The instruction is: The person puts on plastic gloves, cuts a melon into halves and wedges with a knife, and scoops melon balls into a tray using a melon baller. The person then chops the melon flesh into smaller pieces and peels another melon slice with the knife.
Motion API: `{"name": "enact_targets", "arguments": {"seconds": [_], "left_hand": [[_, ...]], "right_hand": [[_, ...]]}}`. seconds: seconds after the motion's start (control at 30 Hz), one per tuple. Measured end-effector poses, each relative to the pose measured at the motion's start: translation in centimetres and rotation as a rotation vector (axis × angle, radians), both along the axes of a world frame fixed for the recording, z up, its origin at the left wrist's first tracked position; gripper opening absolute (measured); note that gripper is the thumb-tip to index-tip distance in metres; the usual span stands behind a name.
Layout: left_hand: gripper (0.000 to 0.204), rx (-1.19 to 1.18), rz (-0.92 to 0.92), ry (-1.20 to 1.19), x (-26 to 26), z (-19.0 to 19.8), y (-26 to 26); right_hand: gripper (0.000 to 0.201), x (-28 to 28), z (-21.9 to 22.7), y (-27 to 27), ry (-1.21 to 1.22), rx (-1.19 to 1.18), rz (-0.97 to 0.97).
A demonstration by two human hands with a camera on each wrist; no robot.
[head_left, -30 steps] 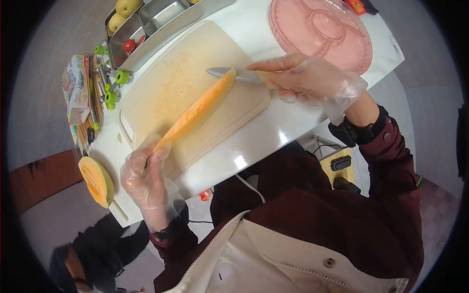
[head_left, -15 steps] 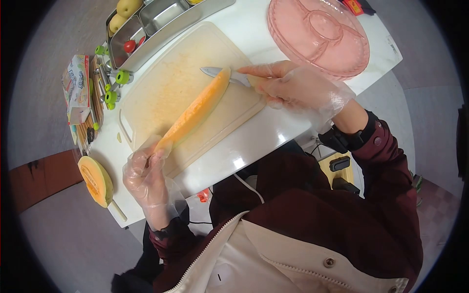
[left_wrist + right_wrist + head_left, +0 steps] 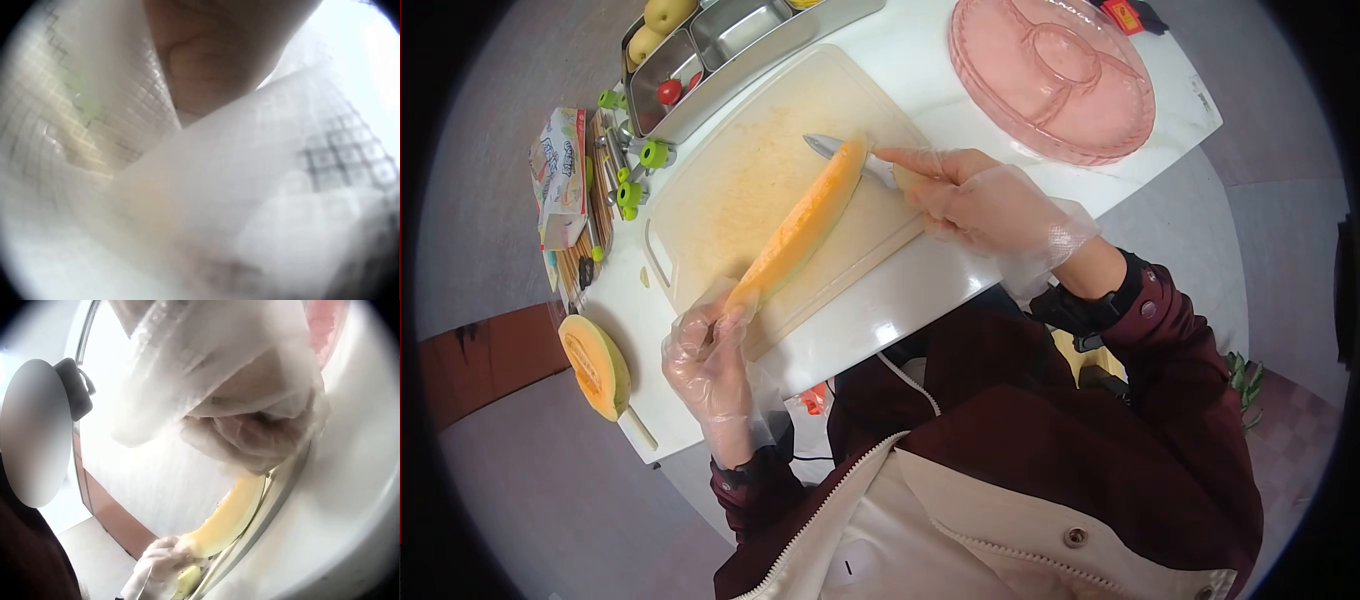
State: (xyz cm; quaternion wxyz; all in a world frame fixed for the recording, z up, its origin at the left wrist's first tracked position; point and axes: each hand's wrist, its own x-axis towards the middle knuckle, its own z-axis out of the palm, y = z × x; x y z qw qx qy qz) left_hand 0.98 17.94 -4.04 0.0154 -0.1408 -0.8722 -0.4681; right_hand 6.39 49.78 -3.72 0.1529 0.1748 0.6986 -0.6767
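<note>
A long orange melon slice (image 3: 800,225) slants over the pale cutting board (image 3: 730,180). Its lower end is pinched by the left hand (image 3: 718,370), in a clear plastic glove, at the board's near left corner. The right hand (image 3: 990,205), also gloved, grips a knife (image 3: 822,145) by its handle, and the blade passes behind the slice's far end, its tip showing on the left. In the right wrist view the slice (image 3: 228,519) runs from the right hand (image 3: 256,419) to the left hand (image 3: 159,559). Loose glove plastic (image 3: 219,169) covers most of the left wrist view.
A half melon (image 3: 597,370) sits at the table's left edge. Green-ended tools (image 3: 629,195) and a printed packet (image 3: 560,175) are at the left. Beyond the board stands a metal tray (image 3: 690,115) with fruit; a pink divided plate (image 3: 1055,80) is at the far right.
The right hand and knife have moved left, and the slice's far end has shifted left too. The left hand has moved slightly right, still pinching the slice.
</note>
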Motion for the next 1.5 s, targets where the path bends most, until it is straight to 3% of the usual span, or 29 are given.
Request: {"name": "enact_targets", "arguments": {"seconds": [0.1, 0.17, 0.47, 0.9, 1.4, 1.5], "left_hand": [[0.008, 0.006, 0.054, -0.009, 0.4, -0.4, 0.0], [0.007, 0.030, 0.042, -0.065, 0.7, -0.3, 0.2], [0.004, 0.059, 0.040, -0.006, 1.3, -0.8, 0.5], [0.007, -0.044, 0.075, 0.015, 1.7, -0.8, 0.9], [0.005, 0.077, 0.098, -0.002, 1.8, -1.3, 1.2], [0.010, 0.057, 0.106, -0.021, 1.9, -1.3, 1.0]], "right_hand": [[0.052, 0.2, 0.3, -1.0, -0.076, 0.017, 0.060], [0.052, 0.2, -0.6, -1.6, -0.035, -0.122, 0.025], [0.052, -0.4, -0.5, -1.4, -0.072, -0.192, -0.020], [0.052, 0.4, -0.4, -3.1, -0.025, -0.167, -0.058], [0.054, 0.8, -0.8, -3.6, -0.008, -0.076, -0.048], [0.054, 0.6, -0.8, -2.6, -0.035, -0.210, -0.026]]}}
